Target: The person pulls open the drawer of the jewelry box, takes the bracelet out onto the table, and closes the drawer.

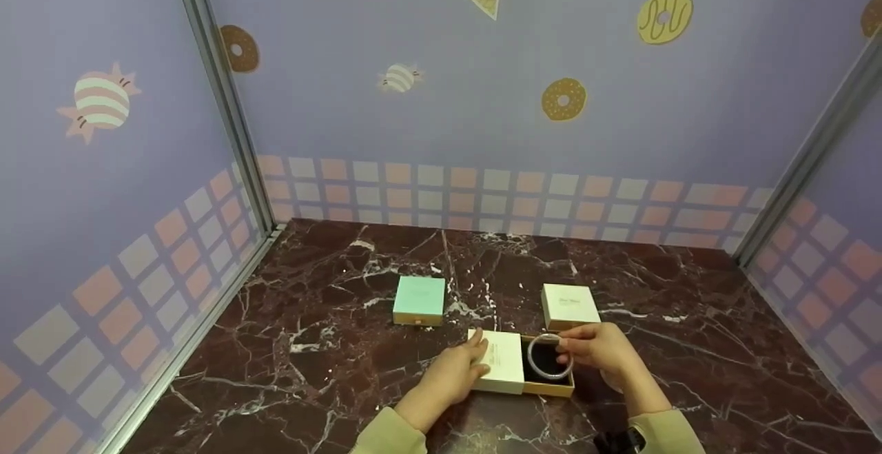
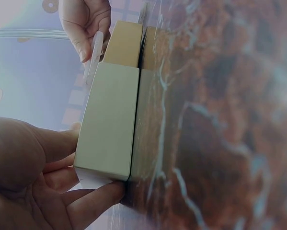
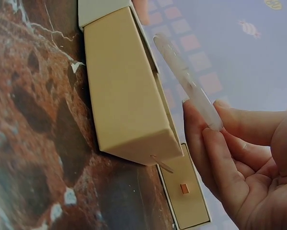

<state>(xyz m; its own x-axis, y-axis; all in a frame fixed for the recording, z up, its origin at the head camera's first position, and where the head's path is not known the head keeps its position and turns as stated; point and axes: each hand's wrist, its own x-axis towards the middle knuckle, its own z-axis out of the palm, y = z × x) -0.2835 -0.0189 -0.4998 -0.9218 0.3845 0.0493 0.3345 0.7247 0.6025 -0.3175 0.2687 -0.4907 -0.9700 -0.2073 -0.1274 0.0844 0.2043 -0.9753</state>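
Note:
A drawer-style gift box with a cream sleeve (image 1: 501, 366) lies near the front of the table. Its gold drawer (image 1: 550, 390) is slid out to the right and shows a black lining. My left hand (image 1: 449, 373) holds the sleeve at its left end, thumb and fingers around the corners. Between the thumb and fingers of my right hand (image 1: 605, 352) is a pale translucent bangle (image 3: 191, 85), pinched at its edge. It is tilted up over the drawer, and the right wrist view shows it apart from the drawer's rim. A small ribbon pull (image 3: 161, 163) sticks out of the drawer's end.
Behind the work stand a mint-green box (image 1: 420, 297) at the left and another cream box (image 1: 570, 304) at the right, close beyond my right hand. The dark red marble-patterned table (image 1: 310, 364) is enclosed by lilac wall panels (image 1: 441, 123) at the back and sides.

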